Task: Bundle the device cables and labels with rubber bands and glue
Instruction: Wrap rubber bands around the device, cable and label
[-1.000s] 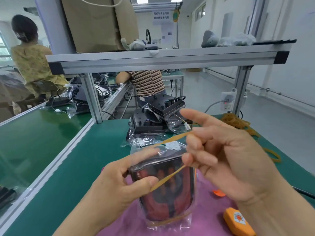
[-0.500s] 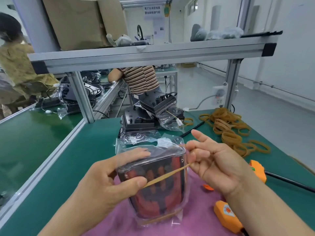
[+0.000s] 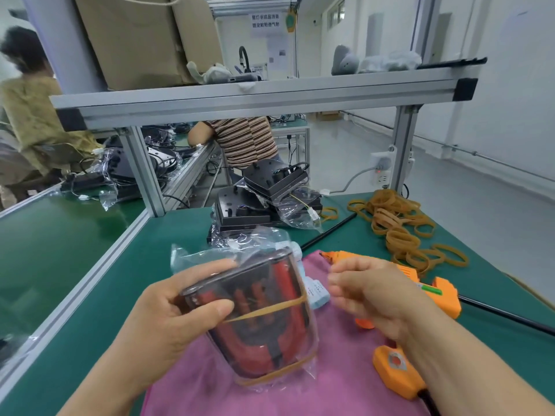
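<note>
Got a clear plastic bag with a red-and-black device inside (image 3: pixel 264 325) gripped in the left hand (image 3: pixel 177 310), thumb pressed on the front face, fingers curled round the top left edge. Held up tilted just above a pink cloth (image 3: pixel 330 379) spread on the green bench mat (image 3: pixel 90 310). Two bands on it: a thin stretched tan rubber band (image 3: pixel 270 308) across the middle, running from under the left thumb to the bag's right edge, plus a second tan band (image 3: pixel 279 372) hugging the bottom end. Right hand (image 3: pixel 375 292) just beside the bag's right edge, fingers loosely curled and pinching nothing; bit blurry, so can't tell about any contact with the bag. Peeking out behind the bag, a pale blue labelled thing (image 3: pixel 316 292), no clue what exactly. Behind the right hand, an orange plastic glue gun (image 3: pixel 432 289) lying across cloth edge and mat. Near the right forearm, a chunky orange plastic block with a red round mark (image 3: pixel 396 370). Further back on the mat, a loose heap of tan rubber bands (image 3: pixel 399 226) off to the right and a stack of black devices in clear bags (image 3: pixel 261 199) in the middle.
</note>
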The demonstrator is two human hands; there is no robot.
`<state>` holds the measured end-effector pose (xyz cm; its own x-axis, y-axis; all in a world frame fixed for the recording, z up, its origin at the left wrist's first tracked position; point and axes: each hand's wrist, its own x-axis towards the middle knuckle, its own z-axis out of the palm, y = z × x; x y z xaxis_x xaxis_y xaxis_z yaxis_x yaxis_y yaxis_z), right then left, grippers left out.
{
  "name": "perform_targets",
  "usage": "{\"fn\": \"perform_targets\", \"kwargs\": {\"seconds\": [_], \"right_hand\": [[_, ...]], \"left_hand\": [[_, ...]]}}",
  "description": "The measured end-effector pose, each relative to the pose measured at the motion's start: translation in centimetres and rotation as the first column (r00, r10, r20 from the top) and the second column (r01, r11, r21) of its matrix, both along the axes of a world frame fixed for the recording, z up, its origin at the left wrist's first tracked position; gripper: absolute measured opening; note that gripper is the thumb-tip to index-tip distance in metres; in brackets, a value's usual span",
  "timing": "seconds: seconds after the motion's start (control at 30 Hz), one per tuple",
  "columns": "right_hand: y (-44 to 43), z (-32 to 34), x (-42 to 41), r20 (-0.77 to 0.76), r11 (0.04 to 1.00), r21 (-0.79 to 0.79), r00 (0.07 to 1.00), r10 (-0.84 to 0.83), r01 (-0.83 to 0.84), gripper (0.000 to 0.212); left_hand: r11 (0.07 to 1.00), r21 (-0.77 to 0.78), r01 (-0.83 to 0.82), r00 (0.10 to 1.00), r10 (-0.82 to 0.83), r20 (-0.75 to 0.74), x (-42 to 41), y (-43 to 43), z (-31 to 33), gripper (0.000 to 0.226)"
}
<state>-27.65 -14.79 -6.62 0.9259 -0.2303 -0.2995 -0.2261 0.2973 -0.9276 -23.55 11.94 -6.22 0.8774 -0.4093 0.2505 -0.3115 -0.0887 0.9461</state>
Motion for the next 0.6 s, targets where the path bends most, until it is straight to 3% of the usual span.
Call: {"fn": "perform_targets", "kwargs": {"seconds": [0.1,0.17,0.23,0.3,0.37,0.5,0.6], "right_hand": [[-0.9,-0.3,-0.6,0.097,0.953,-0.285,0.992,-0.075,0.1,0.012],[0.2,0.0,-0.4,0.183,0.914,-0.401,0.983,0.019,0.057,0.005],[2.1,0.3,0.2,0.256,0.881,-0.471,0.95,0.179,-0.039,0.028],[3.9,0.3,0.9,0.284,0.865,-0.47,0.899,0.334,-0.173,0.054],[5.1,-0.2,1.6,0.312,0.87,-0.436,0.868,0.386,-0.23,0.06],[5.9,-1.0,3.0,0.439,0.887,-0.46,0.876,0.202,0.026,0.056],[5.6,-1.7,4.0,0.421,0.922,-0.382,0.899,0.12,0.056,0.078]], "left_hand": [[0.996,-0.055,-0.064,0.998,0.063,-0.015,0.1,0.8,-0.5,0.047],[0.998,-0.009,-0.066,0.998,0.066,0.007,0.4,0.7,-0.8,0.049],[0.999,-0.002,-0.054,0.998,0.054,0.017,0.7,0.2,-0.5,0.047],[0.999,-0.004,-0.038,0.999,0.038,0.03,0.9,-0.5,-0.1,0.046],[0.999,0.005,-0.044,0.998,0.043,0.041,1.1,-1.1,0.1,0.043],[0.998,-0.015,-0.065,0.997,0.066,0.031,1.2,-1.8,0.1,0.045],[0.988,-0.123,-0.096,0.995,0.096,-0.006,0.9,-2.1,-0.5,0.049]]}}
